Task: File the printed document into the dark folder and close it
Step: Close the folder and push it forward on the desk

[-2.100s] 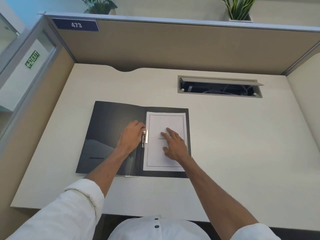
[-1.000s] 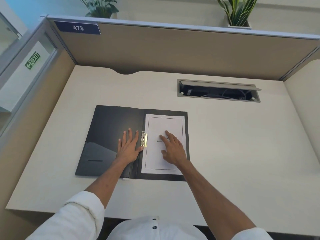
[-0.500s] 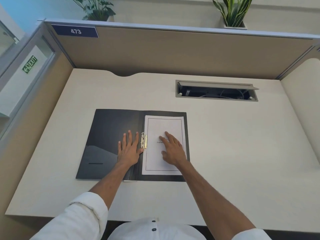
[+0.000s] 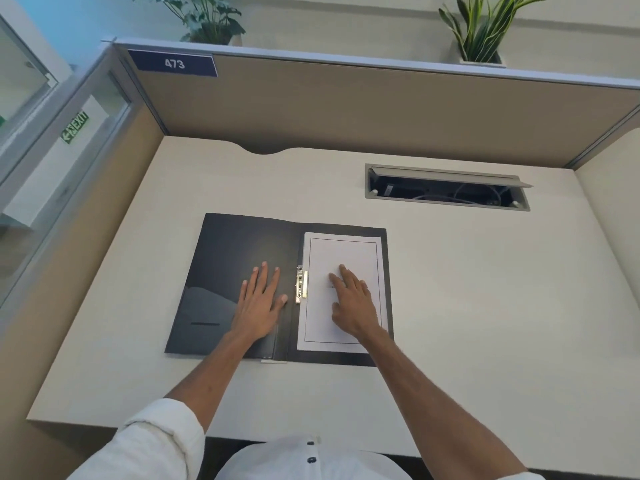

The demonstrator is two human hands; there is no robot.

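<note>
Folder (image 4: 225, 271) open; paper (image 4: 343, 251) clipped. Both hands flat, fingers spread: left hand (image 4: 261, 303) at 9 o'clock, right hand (image 4: 351, 303) on paper. Advice: swing cover over evenly.

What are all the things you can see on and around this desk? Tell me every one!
desk: 1, cream, fills the middle of the view
folder: 1, dark, lying open on the desk
paper: 1, white with a thin border, on the folder's right half
clip: 1, shiny metal, at the folder's spine beside the paper
cable box: 1, grey, lid open, set in the desk at the back right
divider wall: 1, tan, behind the desk
number sign: 1, blue, reads 473, top left of the wall
plants: 2, green, behind the wall
exit sign: 1, green, far left
left hand: 1, flat on the folder's left half
right hand: 1, flat on the paper
</note>
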